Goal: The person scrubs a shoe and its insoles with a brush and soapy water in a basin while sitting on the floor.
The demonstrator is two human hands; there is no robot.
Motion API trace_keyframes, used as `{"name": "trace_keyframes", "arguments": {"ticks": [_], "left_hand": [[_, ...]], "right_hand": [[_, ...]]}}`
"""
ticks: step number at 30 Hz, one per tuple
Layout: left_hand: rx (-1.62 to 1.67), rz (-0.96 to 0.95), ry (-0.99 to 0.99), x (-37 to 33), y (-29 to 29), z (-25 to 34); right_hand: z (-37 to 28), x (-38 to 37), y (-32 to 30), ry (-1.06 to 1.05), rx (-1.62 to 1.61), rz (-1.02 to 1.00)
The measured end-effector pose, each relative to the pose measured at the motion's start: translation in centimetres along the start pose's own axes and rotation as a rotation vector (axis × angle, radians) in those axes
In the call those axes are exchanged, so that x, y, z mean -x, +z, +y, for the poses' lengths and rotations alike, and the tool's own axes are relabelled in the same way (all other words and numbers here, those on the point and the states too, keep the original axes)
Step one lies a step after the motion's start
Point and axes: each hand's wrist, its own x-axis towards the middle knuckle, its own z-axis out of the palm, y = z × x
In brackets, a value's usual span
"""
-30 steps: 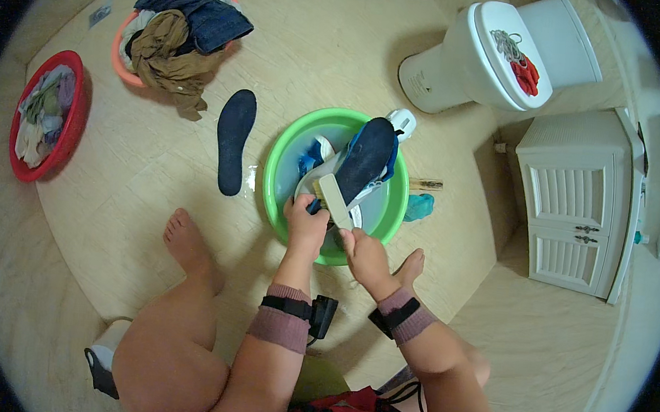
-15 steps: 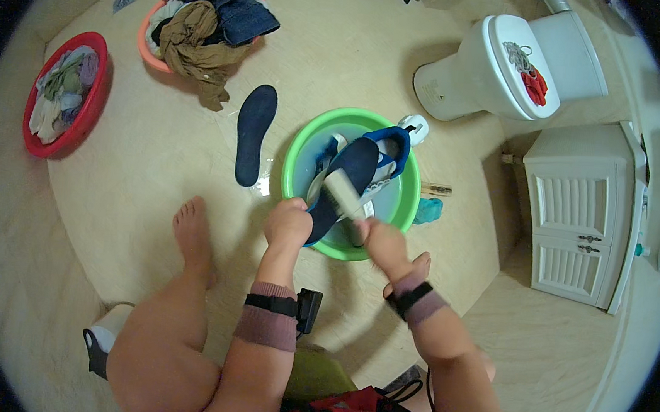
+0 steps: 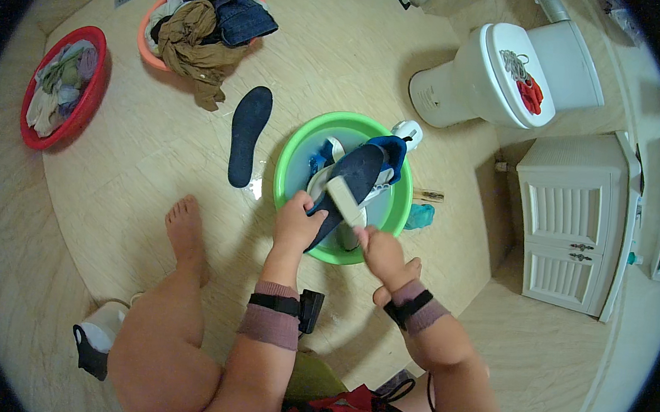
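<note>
My left hand [image 3: 296, 223] is closed on the near end of a dark navy insole [image 3: 361, 168], its thumb on top. The insole lies slantwise over a green basin [image 3: 280, 173] of cloudy water. In my right hand [image 3: 382, 253] is the handle of a pale scrubbing brush [image 3: 343, 200], its head laid across the insole. Under and beside the insole, blue-and-white shoes [image 3: 396, 153] sit in the basin, partly hidden. A second dark insole [image 3: 249, 135] lies on the floor left of the basin.
A red basin [image 3: 94, 110] and an orange basin [image 3: 145, 50] hold clothes at the far left. A white toilet [image 3: 476, 74] and a white cabinet [image 3: 564, 232] stand at the right. Beside the green basin are a white item [image 3: 408, 133], a wooden-handled brush [image 3: 428, 195] and a teal cloth [image 3: 420, 216].
The brush head has shifted slightly along the insole toward me. My left hand's thumb now shows over the insole's edge. The whole view has shifted a little.
</note>
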Motion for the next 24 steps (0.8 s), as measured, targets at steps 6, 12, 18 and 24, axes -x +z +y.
{"name": "trace_keyframes", "arguments": {"ticks": [6,12,18,24], "left_hand": [[0.150,-0.016,0.094,-1.2,0.7,-2.1],[0.116,-0.313,0.073,-0.7,-1.8,-1.1],[0.086,-0.055,0.077,0.0,-0.2,-0.2],[0.086,-0.224,0.038,-0.5,-0.1,-1.0]], "right_hand": [[-0.6,-2.0,-1.2,-0.055,0.064,0.036],[2.0,-4.6,-2.4,0.043,0.057,0.153],[-1.4,0.9,-1.0,-0.043,-0.025,-0.043],[1.3,-4.1,-2.5,0.025,0.038,0.109]]}}
